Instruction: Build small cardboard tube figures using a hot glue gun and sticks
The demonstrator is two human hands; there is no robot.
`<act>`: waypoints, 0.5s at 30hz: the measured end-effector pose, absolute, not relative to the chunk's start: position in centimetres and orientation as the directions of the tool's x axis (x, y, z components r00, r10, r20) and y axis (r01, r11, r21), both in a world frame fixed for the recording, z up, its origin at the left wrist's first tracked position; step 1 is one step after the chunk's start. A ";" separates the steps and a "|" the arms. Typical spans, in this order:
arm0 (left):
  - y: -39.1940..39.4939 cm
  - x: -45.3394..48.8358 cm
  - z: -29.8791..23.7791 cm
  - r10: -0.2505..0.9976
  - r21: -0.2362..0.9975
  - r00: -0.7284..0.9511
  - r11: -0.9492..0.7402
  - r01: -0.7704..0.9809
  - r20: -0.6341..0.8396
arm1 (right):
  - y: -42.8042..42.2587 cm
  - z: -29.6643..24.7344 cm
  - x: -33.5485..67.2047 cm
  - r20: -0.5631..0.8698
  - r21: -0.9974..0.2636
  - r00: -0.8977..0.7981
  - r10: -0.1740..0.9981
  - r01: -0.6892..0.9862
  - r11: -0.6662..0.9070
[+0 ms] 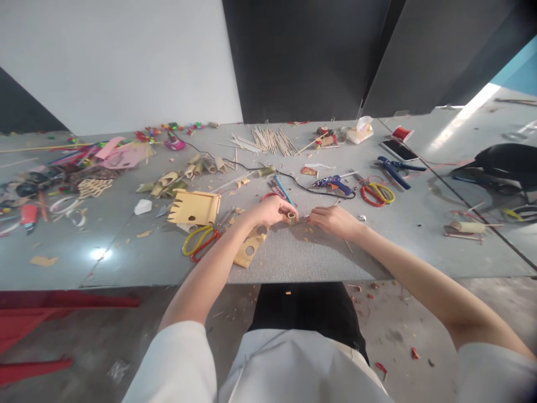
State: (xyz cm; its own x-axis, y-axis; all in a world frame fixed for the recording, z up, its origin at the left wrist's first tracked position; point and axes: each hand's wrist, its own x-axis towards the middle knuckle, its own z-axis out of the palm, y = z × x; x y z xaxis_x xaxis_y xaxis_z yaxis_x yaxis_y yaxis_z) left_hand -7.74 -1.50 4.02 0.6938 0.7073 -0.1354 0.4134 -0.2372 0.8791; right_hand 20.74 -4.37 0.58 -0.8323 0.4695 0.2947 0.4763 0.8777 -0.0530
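I've got the left hand pinched around a short bamboo tube on the table. The right hand sits just right of it, fingers curled; I cannot tell its grip. Scissors lie left of the left hand, a glue gun beyond the right.

No text, label, brand, number or sign is readable anywhere. The phone and red spool at far right and the blue glue gun right of centre are too small and blurred for markings. Same for the small tube near centre.
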 end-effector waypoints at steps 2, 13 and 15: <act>-1.4 -7.9 3.8 0.708 0.874 0.691 -0.234 0.425 -0.147 | -4.4 0.7 21.0 0.285 -0.070 -0.827 0.484 0.486 0.871; -0.5 -8.3 2.1 0.679 0.885 0.727 -0.274 0.377 -0.100 | -4.6 0.5 22.4 0.346 -0.099 -0.781 0.521 0.521 0.848; -0.6 -8.3 2.2 0.668 0.885 0.740 -0.294 0.362 -0.082 | -4.6 0.6 22.3 0.366 -0.099 -0.769 0.525 0.528 0.843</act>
